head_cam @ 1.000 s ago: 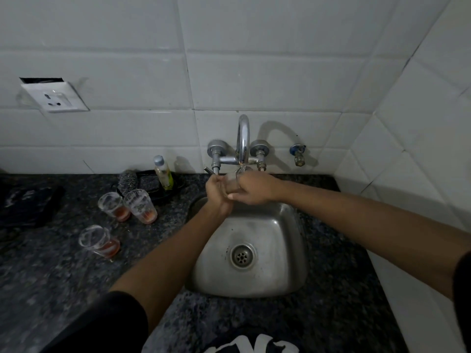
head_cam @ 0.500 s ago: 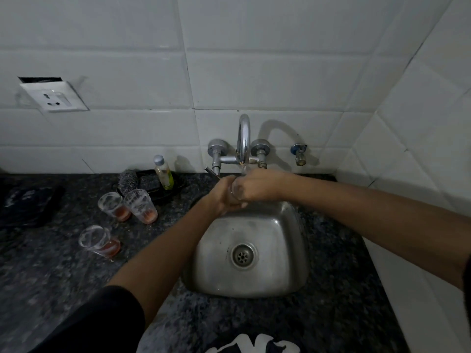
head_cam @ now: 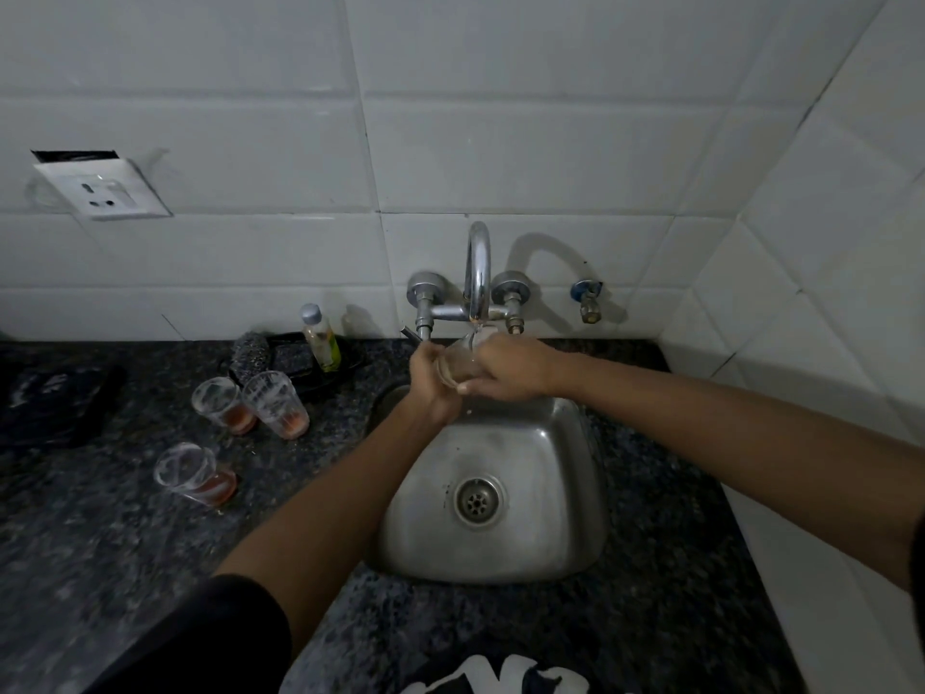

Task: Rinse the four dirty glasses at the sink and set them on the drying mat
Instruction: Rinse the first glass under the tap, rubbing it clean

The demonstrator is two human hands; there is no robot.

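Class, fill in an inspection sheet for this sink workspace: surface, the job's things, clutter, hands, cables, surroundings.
Surface: dark speckled stone counter around a steel sink.
Job's things: one clear glass held under the chrome tap; three clear glasses with reddish dregs stand left of the sink; a dark mat lies at far left.
Clutter: small bottle with yellowish liquid, grey scrubber, black tray.
Hands: left hand and right hand both grip the glass.
Cables: nothing seen.
Surroundings: white tiled walls, white wall socket, small wall valve.
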